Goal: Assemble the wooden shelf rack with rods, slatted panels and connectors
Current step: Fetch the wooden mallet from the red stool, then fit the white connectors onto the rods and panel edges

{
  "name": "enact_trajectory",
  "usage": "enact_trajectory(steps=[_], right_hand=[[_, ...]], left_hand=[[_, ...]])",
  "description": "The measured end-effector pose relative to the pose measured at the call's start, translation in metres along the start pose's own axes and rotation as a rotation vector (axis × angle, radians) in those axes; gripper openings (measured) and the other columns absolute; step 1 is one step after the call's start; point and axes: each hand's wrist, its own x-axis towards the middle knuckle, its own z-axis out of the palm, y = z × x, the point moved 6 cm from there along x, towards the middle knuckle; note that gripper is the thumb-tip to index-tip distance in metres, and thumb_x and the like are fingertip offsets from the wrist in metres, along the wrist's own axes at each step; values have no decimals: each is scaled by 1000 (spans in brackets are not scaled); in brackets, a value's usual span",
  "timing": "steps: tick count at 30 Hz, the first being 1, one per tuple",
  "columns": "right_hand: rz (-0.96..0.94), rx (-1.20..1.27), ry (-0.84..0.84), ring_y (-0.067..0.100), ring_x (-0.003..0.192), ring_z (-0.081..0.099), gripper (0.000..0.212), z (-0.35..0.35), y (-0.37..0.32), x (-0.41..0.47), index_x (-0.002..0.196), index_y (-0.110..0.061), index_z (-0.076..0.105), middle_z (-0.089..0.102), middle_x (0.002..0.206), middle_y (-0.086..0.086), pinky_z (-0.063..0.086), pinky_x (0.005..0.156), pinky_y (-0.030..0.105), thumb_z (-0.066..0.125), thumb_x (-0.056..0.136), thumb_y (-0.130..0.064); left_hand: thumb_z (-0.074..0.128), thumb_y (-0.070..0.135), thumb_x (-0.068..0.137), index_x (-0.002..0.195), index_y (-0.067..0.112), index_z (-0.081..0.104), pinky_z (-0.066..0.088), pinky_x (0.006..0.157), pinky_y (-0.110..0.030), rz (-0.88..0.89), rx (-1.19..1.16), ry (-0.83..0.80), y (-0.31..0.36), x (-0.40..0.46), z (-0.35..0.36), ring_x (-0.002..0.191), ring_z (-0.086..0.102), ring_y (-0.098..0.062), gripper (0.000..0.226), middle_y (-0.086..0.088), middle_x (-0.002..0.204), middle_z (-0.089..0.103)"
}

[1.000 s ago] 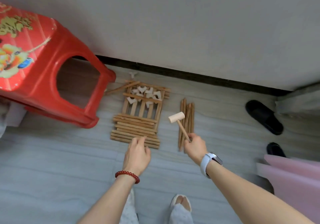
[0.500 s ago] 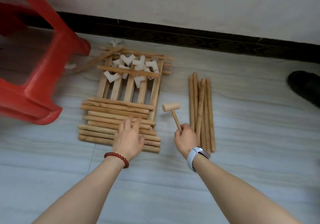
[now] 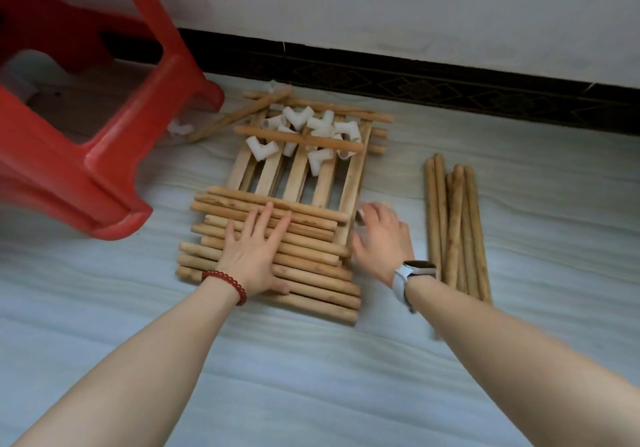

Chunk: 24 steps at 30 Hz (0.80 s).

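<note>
Left hand (image 3: pixel 254 256) presses spread flat on stacked rods (image 3: pixel 277 259); right hand (image 3: pixel 381 238), fingers loosely spread, hovers beside them. A careless shove could roll rods loose.

Both forearms bare, no sleeves. Red bead bracelet (image 3: pixel 225 284) on left wrist. Smartwatch (image 3: pixel 417 270), pale grey-white strap, on right wrist.

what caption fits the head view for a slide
Left hand flat on stacked rods, right hand beside them, white connectors on slatted panel.
</note>
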Motion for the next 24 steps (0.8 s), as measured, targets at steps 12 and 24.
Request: enact_trajectory(steps=[12, 24], right_hand=[[-208, -198, -364, 31, 136, 19, 109, 41, -63, 14, 146, -20, 6, 20, 147, 12, 17, 113, 50, 69, 68, -61], [-413, -204, -551, 23, 126, 39, 60, 47, -42, -59, 140, -17, 25, 47, 131, 5, 0, 112, 54, 51, 90, -39]], left_hand=[[69, 68, 62, 148, 27, -3, 13, 112, -49, -50, -8, 64, -13, -11, 6, 143, -9, -26, 120, -8, 156, -10], [66, 51, 74, 137, 29, 34, 27, 92, -39, -10, 34, 235, 29, -92, 28, 122, 38, -25, 74, -7, 134, 40]])
